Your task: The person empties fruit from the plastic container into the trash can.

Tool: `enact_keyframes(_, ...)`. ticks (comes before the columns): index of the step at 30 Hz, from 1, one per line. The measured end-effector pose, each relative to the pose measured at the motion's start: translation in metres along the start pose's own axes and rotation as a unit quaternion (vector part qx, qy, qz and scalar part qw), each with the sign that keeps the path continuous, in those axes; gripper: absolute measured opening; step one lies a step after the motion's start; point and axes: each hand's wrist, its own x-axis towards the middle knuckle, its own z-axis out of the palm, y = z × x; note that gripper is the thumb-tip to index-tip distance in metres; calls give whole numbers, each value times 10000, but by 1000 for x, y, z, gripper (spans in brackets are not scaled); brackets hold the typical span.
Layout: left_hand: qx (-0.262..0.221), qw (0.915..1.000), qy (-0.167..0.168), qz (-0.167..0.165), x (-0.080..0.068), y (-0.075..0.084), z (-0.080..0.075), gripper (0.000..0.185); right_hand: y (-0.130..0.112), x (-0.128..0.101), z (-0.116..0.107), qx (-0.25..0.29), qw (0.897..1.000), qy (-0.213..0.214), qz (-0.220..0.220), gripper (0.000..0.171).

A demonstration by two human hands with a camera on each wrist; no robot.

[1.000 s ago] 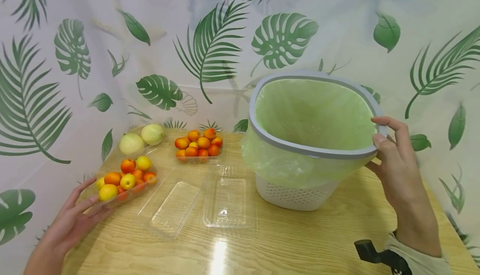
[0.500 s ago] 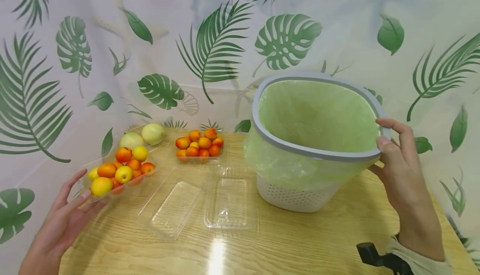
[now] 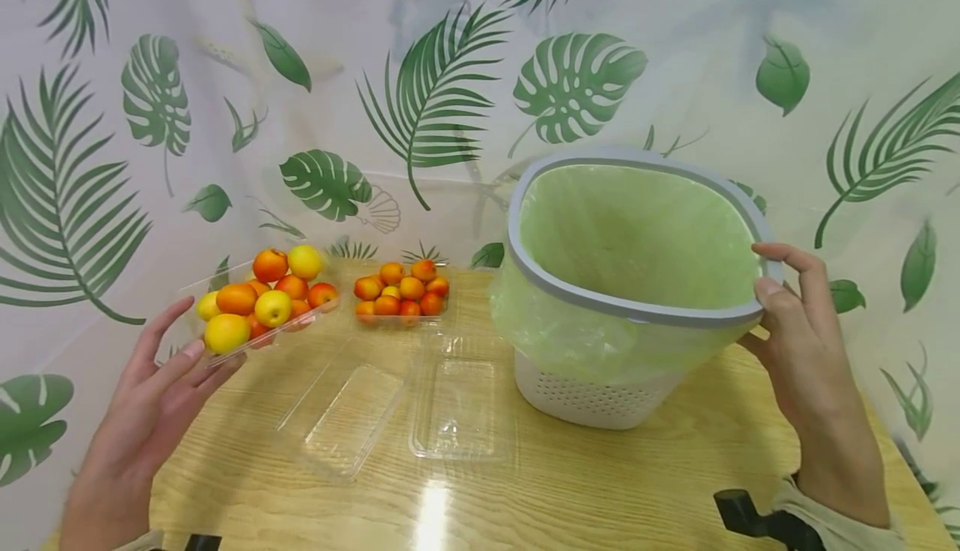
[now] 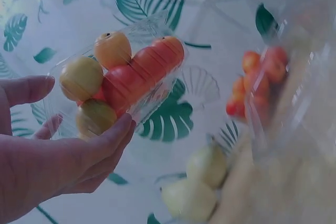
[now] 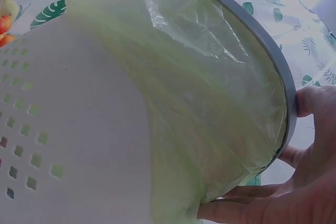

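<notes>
My left hand (image 3: 146,413) holds up a clear plastic punnet (image 4: 152,103) by its near end, thumb on one side and fingers underneath. Small round fruits (image 3: 236,299) in red-orange and yellow fill the punnet, which tilts above the table. On the other side, my right hand (image 3: 810,351) pinches the grey rim (image 3: 637,309) of a white perforated bin, thumb outside and fingers around the edge. A pale green bag (image 3: 577,343) lines the bin and hangs over its outside. The bin leans toward me, its mouth facing the head camera.
Two empty clear trays (image 3: 461,405) lie mid-table. Behind them stands another punnet of orange-red fruits (image 3: 411,288). Two large pale green fruits (image 4: 191,192) show in the left wrist view; the raised punnet hides them in the head view. A leaf-print curtain (image 3: 450,226) borders the table.
My left hand has lifted the fruit punnet off the table, up and slightly away from me. The right hand keeps its grip on the bin's rim, almost unmoved.
</notes>
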Motion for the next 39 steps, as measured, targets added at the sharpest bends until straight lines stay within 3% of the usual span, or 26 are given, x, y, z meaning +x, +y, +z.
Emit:
enact_keyframes(5,79,9997,118,190,11,5,30,59,2,0,1,39,10000,20,7,41)
enact_keyframes(12,-343,9988,-26,341,27,9,68,57,4,2,1,25,10000,27,90,41)
enact_keyframes(19,-556,9969,316,448,40,9,99,57,6,1,3,75,9999,10,67,41)
enact_keyframes(25,-553,9961,378,580,45,8,118,60,6,-1,1,65,10000,-27,70,41)
enact_keyframes(39,-725,9931,628,680,53,-2,146,56,5,3,-6,63,9998,64,155,45)
